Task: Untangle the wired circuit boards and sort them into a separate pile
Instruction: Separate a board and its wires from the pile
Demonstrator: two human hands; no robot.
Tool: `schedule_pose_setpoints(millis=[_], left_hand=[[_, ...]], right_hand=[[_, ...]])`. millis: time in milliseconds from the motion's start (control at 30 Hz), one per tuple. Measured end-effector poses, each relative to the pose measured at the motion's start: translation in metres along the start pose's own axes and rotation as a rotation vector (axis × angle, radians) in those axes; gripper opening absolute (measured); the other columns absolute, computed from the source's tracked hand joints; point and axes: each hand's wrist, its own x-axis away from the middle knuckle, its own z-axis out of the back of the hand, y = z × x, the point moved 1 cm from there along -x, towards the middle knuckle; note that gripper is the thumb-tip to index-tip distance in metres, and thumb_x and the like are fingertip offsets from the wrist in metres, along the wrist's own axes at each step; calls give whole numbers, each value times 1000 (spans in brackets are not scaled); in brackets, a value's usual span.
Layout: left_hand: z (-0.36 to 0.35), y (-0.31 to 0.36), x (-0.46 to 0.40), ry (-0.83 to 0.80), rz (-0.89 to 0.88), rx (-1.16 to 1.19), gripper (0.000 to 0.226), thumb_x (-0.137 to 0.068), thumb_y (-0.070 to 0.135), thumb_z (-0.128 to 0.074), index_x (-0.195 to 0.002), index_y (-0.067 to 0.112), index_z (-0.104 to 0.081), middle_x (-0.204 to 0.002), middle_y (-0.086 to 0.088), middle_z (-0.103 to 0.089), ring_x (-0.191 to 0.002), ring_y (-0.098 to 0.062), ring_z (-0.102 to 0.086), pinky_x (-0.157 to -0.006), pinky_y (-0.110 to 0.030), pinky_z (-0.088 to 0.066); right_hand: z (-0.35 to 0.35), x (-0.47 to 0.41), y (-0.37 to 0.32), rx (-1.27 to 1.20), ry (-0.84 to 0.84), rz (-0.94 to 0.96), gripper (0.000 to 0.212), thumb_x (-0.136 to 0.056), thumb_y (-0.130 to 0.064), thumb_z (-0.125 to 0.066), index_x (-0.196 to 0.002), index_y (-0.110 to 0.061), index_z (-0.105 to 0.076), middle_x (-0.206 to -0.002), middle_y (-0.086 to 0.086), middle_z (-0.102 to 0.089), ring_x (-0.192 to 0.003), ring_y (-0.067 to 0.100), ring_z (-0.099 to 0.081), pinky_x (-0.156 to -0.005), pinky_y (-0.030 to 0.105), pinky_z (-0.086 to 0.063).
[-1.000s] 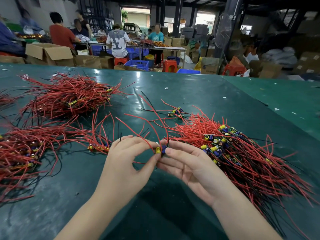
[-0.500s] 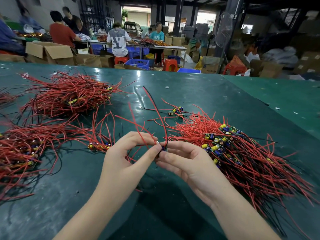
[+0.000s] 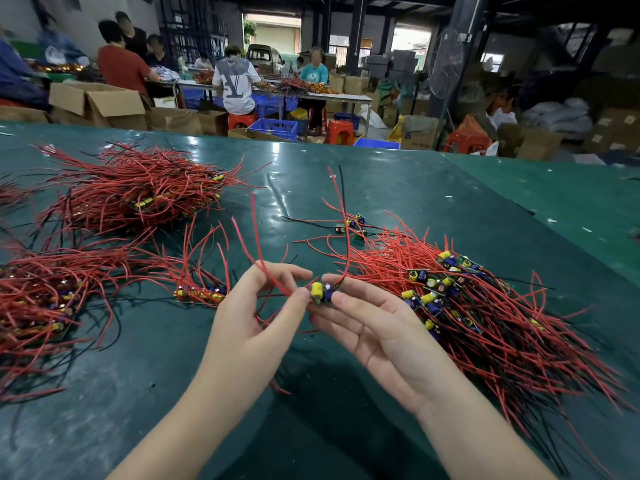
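A small circuit board [image 3: 321, 292] with a yellow and a blue part sits between my two hands above the green table [image 3: 415, 188]. My right hand [image 3: 374, 334] holds it at the fingertips, palm up. My left hand [image 3: 258, 317] pinches one of its red wires [image 3: 256, 258] close to the board. Another red wire and a black wire [image 3: 343, 216] rise from the board. A tangled heap of wired boards [image 3: 467, 306] lies just right of my right hand. A small group of boards [image 3: 201, 292] lies left of my left hand.
Two big red-wire piles lie at the far left [image 3: 131, 192] and near left [image 3: 41, 292]. A few loose boards [image 3: 353, 223] lie beyond my hands. Behind the table are cardboard boxes [image 3: 97, 102], blue crates, red stools and several people at another bench.
The board has turned so its yellow part faces me. Its wires have swung up and spread apart, and my left fingers have opened wider along one red wire.
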Motion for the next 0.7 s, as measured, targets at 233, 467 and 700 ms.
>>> schedule_pose_setpoints(millis=[233, 467, 700], left_hand=[[2, -2, -7, -115, 153, 226, 24, -73, 20, -67, -93, 9, -71, -90, -5, -75, -86, -12, -70, -75, -16, -52], [3, -4, -8, -136, 232, 297, 21, -80, -7, -64, -99, 1, -71, -94, -10, -76, -89, -17, -71, -78, -21, -54], [2, -3, -5, -102, 136, 102, 20, -79, 12, -71, -99, 12, -73, -96, -2, -75, -94, -18, -70, -89, -30, -53]], right_hand=[[0, 0, -2, 84, -29, 77, 27, -72, -6, -68, -97, -8, -76, -97, 15, -73, -89, 25, -72, -77, 28, -57], [-1, 0, 1, 59, -32, 59, 25, -70, -5, -69, -94, -5, -76, -93, 17, -73, -84, 25, -72, -75, 28, -57], [0, -2, -1, -20, 24, 38, 22, -73, -5, -67, -93, -3, -75, -99, 23, -72, -87, 28, -72, -73, 29, -58]])
